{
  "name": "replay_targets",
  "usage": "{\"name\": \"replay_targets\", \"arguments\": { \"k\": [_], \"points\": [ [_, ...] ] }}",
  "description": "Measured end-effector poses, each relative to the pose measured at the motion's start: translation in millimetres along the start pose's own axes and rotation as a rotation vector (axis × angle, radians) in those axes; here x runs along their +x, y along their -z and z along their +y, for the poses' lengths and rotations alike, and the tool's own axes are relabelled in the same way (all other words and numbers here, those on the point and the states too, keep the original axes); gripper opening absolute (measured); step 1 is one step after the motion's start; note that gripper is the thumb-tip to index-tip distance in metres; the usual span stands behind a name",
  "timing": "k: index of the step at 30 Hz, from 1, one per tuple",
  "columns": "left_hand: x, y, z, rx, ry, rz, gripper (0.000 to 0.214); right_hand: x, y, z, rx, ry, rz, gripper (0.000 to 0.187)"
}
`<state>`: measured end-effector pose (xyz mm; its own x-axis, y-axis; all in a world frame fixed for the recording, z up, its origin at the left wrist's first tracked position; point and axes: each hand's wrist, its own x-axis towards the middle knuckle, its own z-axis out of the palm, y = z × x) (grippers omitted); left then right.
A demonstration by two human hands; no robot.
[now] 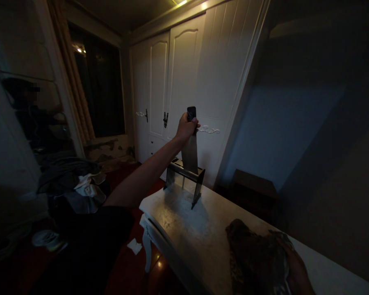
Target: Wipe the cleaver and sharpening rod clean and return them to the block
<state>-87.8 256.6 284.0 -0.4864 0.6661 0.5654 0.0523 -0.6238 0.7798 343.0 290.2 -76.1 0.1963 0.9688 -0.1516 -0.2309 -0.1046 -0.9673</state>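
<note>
My left hand (186, 126) is closed round the black handle of a wide-bladed knife (190, 153), held upright with its blade tip inside a metal knife rack (184, 178). The rack stands at the far end of a pale table (197, 233). My right hand (297, 270) lies low at the near right on a dark cloth (252, 254) spread on the table; its fingers press into the cloth, partly hidden in the dim light.
White wardrobe doors (184, 82) fill the wall behind the rack. A dark low stand (252, 184) sits right of the table. Piled clothes (76, 184) lie at left, with a mirror (33, 110) reflecting a person. White paper (134, 246) lies on the red floor.
</note>
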Motion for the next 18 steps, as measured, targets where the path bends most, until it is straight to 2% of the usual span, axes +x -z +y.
{"name": "replay_targets", "arguments": {
  "k": [3, 13, 18],
  "points": [
    [8.8, -6.5, -5.4, 0.032, -0.01, 0.002, 0.009, -3.2, -0.6, -2.7, 0.002, -0.145, 0.002, 0.049],
    [15.5, -14.0, -20.3, 0.12, -0.024, -0.036, 0.013, -10.1, -4.5, -10.4, 0.047, -0.209, 0.009, 0.054],
    [15.0, -14.4, -29.3, 0.141, 0.002, -0.045, 0.014, -5.9, 0.4, -7.1, 0.012, -0.18, -0.027, 0.056]
  ]
}}
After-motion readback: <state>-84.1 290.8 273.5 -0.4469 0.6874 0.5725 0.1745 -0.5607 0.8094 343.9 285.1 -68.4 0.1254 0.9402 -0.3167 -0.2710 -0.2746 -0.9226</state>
